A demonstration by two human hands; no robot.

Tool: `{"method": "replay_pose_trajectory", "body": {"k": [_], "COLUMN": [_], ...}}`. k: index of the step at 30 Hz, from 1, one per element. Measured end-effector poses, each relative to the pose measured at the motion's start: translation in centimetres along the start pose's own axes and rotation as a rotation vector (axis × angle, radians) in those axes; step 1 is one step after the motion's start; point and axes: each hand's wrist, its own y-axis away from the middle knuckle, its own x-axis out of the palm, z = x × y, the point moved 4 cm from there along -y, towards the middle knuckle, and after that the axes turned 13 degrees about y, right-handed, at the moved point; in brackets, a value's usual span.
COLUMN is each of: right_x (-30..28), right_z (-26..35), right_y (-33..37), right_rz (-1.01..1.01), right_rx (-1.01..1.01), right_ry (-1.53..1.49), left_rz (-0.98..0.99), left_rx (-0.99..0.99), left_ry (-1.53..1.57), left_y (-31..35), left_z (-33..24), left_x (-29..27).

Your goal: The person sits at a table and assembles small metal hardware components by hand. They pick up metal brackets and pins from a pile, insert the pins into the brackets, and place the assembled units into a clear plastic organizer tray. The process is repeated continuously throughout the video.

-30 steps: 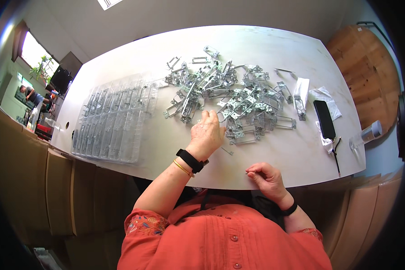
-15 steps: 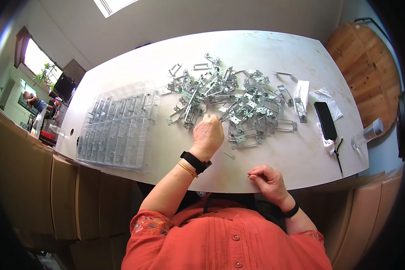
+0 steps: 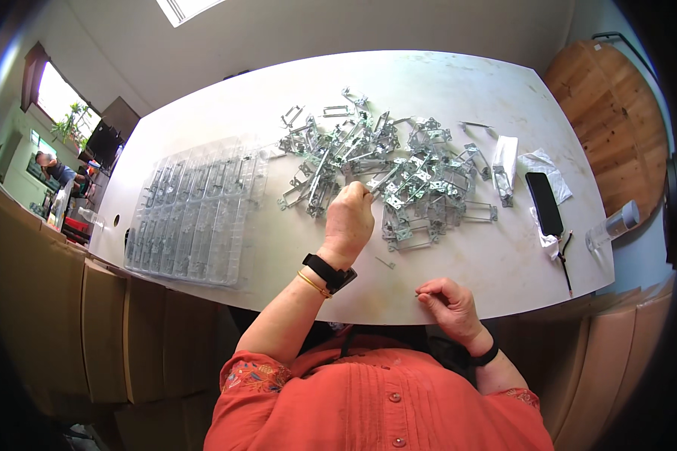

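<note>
At the front edge of a heap of silvery metal brackets (image 3: pixel 429 180), my left hand (image 3: pixel 348 222) is closed with its knuckles up. Its fingertips are partly hidden and meet a bracket at the edge of the heap. My right hand (image 3: pixel 451 307) rests low near the table's front edge, thumb and forefinger pinched together. A tiny dark tip pokes out of that pinch, too small to name. Between the hands lies a small thin metal piece (image 3: pixel 385 263). To the left, a clear plastic tray (image 3: pixel 237 255) has rows of long compartments with metal brackets in them.
On the right of the white table (image 3: pixel 293 263) lie a black phone (image 3: pixel 544 203), a white packet (image 3: pixel 505 154), crumpled tissue (image 3: pixel 553 173) and a black cord (image 3: pixel 566 263). A clear cup-like container (image 3: pixel 613 225) lies by the right edge. Cardboard boxes (image 3: pixel 105 331) stand below; another person (image 3: pixel 56 169) is far left.
My left hand has shifted slightly up, further against the edge of the bracket heap. My right hand keeps its pinch in nearly the same place. The view has shifted a little.
</note>
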Motion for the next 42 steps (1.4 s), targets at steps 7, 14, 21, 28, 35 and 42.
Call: {"method": "replay_pose_trajectory", "body": {"k": [7, 14, 21, 28, 35, 42], "right_x": [0.1, 0.1, 0.1, -0.1, 0.1, 0.1], "right_z": [-0.1, 0.2, 0.2, 0.1, -0.3, 0.0], "right_y": [0.0, 0.0, 0.0, -0.1, 0.1, 0.0], "right_rz": [0.000, -0.003, -0.011, -0.011, -0.015, -0.017], "right_rx": [0.001, -0.009, -0.027, -0.034, -0.020, -0.038], "right_ry": [0.019, 0.010, 0.026, 0.012, 0.007, 0.037], "left_rz": [0.109, 0.112, 0.069, 0.115, 0.121, 0.255], "left_rx": [-0.304, -0.444, -0.487, -0.398, -0.013, -0.008], "left_ry": [-0.022, -0.005, 0.004, 0.001, -0.183, -0.205], "left_y": [0.7, 0.9, 1.4, 1.5, 5.5, 10.6], "left_z": [0.5, 1.9, 2.6, 2.0, -3.7, -4.1], "left_x": [-1.2, -2.0, -2.7, -3.2, -6.4, -7.0]}}
